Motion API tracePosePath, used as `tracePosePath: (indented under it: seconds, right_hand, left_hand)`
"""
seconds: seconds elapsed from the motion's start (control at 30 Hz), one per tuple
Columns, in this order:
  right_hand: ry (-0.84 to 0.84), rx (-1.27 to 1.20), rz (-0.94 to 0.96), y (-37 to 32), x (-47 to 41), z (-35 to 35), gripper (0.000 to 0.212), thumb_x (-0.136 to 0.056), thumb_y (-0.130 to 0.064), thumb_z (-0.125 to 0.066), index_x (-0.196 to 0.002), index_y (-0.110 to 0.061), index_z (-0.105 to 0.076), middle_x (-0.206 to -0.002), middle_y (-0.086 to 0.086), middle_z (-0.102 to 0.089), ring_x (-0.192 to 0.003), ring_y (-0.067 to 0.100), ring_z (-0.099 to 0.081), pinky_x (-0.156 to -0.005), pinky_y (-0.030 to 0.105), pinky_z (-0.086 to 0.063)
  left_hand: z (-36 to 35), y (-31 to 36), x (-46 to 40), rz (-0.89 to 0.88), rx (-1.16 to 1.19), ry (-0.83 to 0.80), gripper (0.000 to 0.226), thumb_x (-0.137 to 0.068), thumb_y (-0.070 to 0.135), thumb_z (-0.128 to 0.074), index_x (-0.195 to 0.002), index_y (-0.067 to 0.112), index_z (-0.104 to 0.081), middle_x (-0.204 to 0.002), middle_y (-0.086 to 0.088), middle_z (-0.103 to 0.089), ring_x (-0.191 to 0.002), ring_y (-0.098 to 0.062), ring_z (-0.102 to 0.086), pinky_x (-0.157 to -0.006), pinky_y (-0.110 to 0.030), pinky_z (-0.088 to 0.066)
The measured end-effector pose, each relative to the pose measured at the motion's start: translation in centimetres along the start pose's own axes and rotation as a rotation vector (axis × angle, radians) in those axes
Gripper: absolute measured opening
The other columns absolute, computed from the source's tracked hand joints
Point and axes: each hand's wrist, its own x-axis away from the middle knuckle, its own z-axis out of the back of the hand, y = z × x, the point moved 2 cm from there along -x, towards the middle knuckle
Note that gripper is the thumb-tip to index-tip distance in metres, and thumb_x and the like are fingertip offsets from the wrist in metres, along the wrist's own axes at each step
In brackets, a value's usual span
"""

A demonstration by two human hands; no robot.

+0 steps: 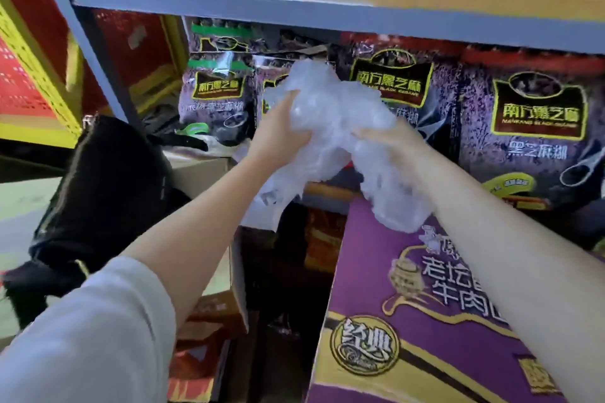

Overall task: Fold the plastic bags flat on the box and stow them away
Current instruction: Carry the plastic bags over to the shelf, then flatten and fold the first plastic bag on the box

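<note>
A crumpled bundle of clear plastic bags (pixel 330 114) is held up in front of the middle shelf, above the purple box (pixel 409 321). My left hand (pixel 281 134) grips the bundle's left side from below. On the right, my right hand (pixel 389 141) holds it with the fingers partly hidden behind the plastic. A loose tail of plastic (pixel 396 203) hangs down to the box's top far edge. The box stands at the lower right, its printed lid facing up.
Dark purple sesame-paste packets (pixel 537 121) fill the shelf behind the bundle. A grey shelf board (pixel 229 3) runs overhead. A black bag (pixel 108 190) sits at the left, beside a grey upright. Brown cartons (pixel 209 314) lie below, and red-and-yellow racks (pixel 32 75) stand at the far left.
</note>
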Motion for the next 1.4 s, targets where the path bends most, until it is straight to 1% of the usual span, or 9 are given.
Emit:
tracePosePath:
  seconds: [0.1,0.23,0.47,0.63,0.87,1.0,1.1,1.27,1.4]
  right_hand:
    - [0.45,0.311,0.099,0.2,-2.3,2.9,0.045,-0.086,-0.013,-0.06,-0.127,-0.014,-0.041,-0.102,-0.003,-0.047,-0.08,0.016,-0.048,-0.06,0.026,-0.036]
    - [0.62,0.42,0.125,0.3,-4.2,5.2,0.052,-0.082,-0.017,-0.065,-0.123,-0.006,-0.034,-0.096,0.004,-0.046,-0.077,0.024,-0.046,-0.058,0.03,-0.028]
    - [0.546,0.767,-0.001,2.2,-6.9,6.4,0.039,-0.076,-0.044,-0.068,-0.088,-0.007,-0.059,-0.1,0.016,-0.059,-0.094,0.028,-0.055,-0.064,0.025,-0.027]
    - [0.536,0.771,0.007,2.8,-6.7,6.3,0.05,-0.082,-0.028,-0.068,-0.122,-0.007,-0.045,-0.104,0.012,-0.056,-0.097,0.031,-0.055,-0.065,0.031,-0.031]
    - [0.533,0.809,0.008,4.8,-5.8,7.0,0.032,-0.083,-0.025,-0.066,-0.108,-0.008,-0.055,-0.098,0.01,-0.053,-0.085,0.028,-0.052,-0.064,0.03,-0.032]
    - [0.544,0.836,0.079,4.3,-5.0,7.9,0.014,-0.084,-0.008,-0.053,-0.091,0.0,-0.064,-0.087,0.016,-0.061,-0.092,0.035,-0.056,-0.065,0.034,-0.036]
    - [0.561,0.677,0.104,3.6,-3.1,8.8,0.025,-0.084,0.004,-0.046,-0.103,0.001,-0.063,-0.103,0.023,-0.064,-0.1,0.037,-0.057,-0.083,0.039,-0.043]
    - [0.572,0.202,0.061,2.9,1.0,10.9,0.027,-0.088,0.0,-0.054,-0.113,-0.009,-0.055,-0.107,0.015,-0.061,-0.1,0.033,-0.059,-0.081,0.038,-0.048]
    - [0.5,-0.275,0.093,1.7,5.0,11.7,0.016,-0.09,-0.006,-0.055,-0.104,-0.012,-0.063,-0.087,-0.001,-0.071,-0.078,0.011,-0.068,-0.073,0.026,-0.055]
  left_hand:
    - [-1.0,0.1,-5.2,-0.113,-0.067,-0.018,0.067,-0.084,0.015,-0.059,-0.142,0.019,-0.027,-0.126,-0.015,-0.05,-0.1,-0.031,-0.053,-0.066,-0.03,-0.037]
    - [-5.1,0.7,-9.3,-0.382,-0.235,-0.132,0.065,-0.083,0.011,-0.058,-0.141,0.019,-0.03,-0.137,-0.015,-0.038,-0.115,-0.035,-0.048,-0.079,-0.039,-0.042]
    - [-15.5,-4.4,-9.9,-0.591,-0.572,-0.535,0.059,-0.087,0.006,-0.049,-0.14,0.02,-0.029,-0.142,-0.013,-0.032,-0.126,-0.037,-0.035,-0.091,-0.046,-0.044]
    - [-18.5,-5.2,-10.2,-0.582,-0.504,-0.624,0.055,-0.085,0.003,-0.049,-0.137,0.016,-0.032,-0.143,-0.011,-0.036,-0.121,-0.035,-0.042,-0.089,-0.042,-0.042]
    - [-19.1,-4.5,-9.3,-0.516,-0.694,-0.854,0.068,-0.094,0.036,-0.043,-0.147,0.02,-0.004,-0.13,-0.02,-0.047,-0.118,-0.031,-0.046,-0.092,-0.039,-0.04]
    - [-18.0,-4.0,-8.2,-0.518,-0.763,-0.827,0.071,-0.086,0.044,-0.047,-0.145,0.019,-0.016,-0.147,-0.009,-0.03,-0.134,-0.033,-0.024,-0.108,-0.051,-0.017]
    - [-15.0,-2.0,-8.1,-0.542,-0.861,-0.835,0.066,-0.088,0.047,-0.048,-0.144,0.024,-0.022,-0.151,-0.006,-0.022,-0.133,-0.034,-0.03,-0.106,-0.048,-0.031]
    - [-9.1,5.1,-5.3,-0.62,-0.167,-0.4,0.04,-0.094,0.032,-0.046,-0.129,0.013,-0.048,-0.122,-0.008,-0.056,-0.104,-0.023,-0.056,-0.079,-0.027,-0.044]
    - [-8.9,9.5,-0.4,-0.658,0.382,-0.458,0.071,-0.084,0.044,-0.056,-0.139,0.008,-0.031,-0.137,-0.006,-0.042,-0.124,-0.01,-0.038,-0.101,-0.017,-0.028]
